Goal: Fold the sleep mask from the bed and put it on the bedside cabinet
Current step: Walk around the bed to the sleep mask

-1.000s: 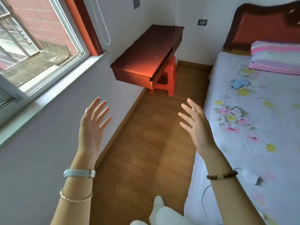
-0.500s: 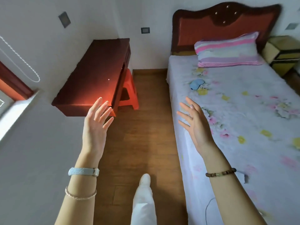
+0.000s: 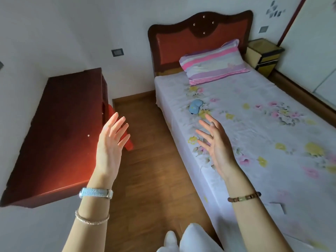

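Sleep mask [image 3: 195, 106] lies flat on the bed [image 3: 254, 142], below the pillow [image 3: 214, 62] near its left edge | your left hand [image 3: 111, 140] and right hand [image 3: 216, 144] hover released, fingers spread, nothing held, short of the pillow | bedside cabinet [image 3: 264, 55] waits right of the pillow, so carry across.

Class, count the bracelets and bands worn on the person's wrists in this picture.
3: a blue woven band and a thin bracelet on the left wrist, a beaded bracelet on the right.
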The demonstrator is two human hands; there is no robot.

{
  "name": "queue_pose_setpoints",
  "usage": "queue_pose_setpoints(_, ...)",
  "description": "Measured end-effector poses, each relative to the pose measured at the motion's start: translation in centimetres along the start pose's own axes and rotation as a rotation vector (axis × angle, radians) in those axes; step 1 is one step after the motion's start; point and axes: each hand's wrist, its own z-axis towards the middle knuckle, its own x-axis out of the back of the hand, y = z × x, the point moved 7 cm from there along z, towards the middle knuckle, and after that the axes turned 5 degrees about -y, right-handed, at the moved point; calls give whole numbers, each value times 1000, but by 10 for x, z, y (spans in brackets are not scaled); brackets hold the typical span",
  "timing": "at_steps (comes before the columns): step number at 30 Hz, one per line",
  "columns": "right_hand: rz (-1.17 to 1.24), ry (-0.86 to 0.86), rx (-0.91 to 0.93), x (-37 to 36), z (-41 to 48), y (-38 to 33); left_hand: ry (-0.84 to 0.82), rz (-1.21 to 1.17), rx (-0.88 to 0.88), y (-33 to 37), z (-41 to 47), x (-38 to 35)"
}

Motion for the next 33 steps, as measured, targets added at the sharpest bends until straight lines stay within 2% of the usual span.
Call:
queue_pose_setpoints(7, 18, 114, -13, 13, 66, 6, -125, 2, 32, -27, 88, -8)
queue_pose_setpoints(23, 85, 284, -60, 75, 293, 1, -154, -39, 119, -93, 339, -71)
queue_pose_setpoints(29, 61, 325, -74, 104, 357, -1, -189, -59, 168, -116, 411, -100)
queue_pose_setpoints(33, 139, 358, -73, 126, 397, 13, -224, -45, 212, -142, 461, -114)
